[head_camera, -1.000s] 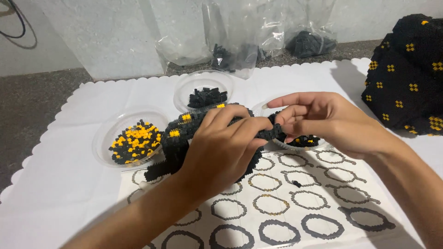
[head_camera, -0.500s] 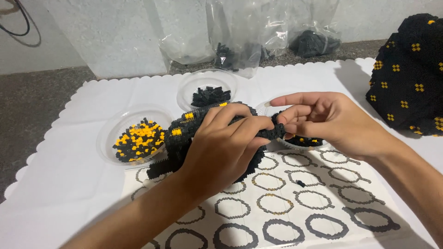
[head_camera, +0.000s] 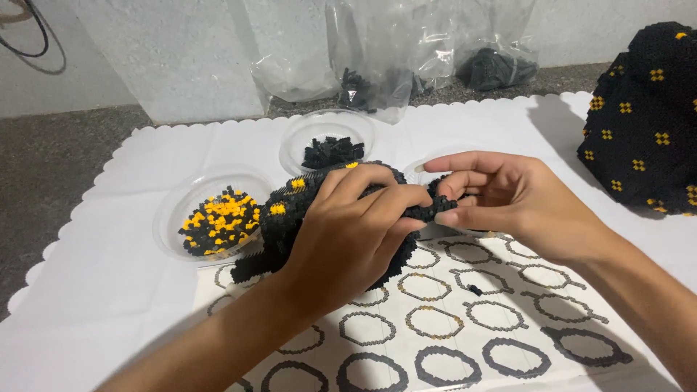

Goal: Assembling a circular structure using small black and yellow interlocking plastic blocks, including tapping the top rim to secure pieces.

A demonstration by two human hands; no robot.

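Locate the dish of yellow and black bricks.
Head view, left of centre: the clear dish of yellow and black bricks sits on the white mat, just left of the black brick model.

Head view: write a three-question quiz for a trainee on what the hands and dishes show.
1. True or false: the left hand rests on the black block model.
2. Which dish holds yellow pieces: A, the left dish; B, the far dish?
3. What lies under the model?

Key: 1 true. 2 A. 3 A printed sheet of rings; the right hand pinches the model's edge.
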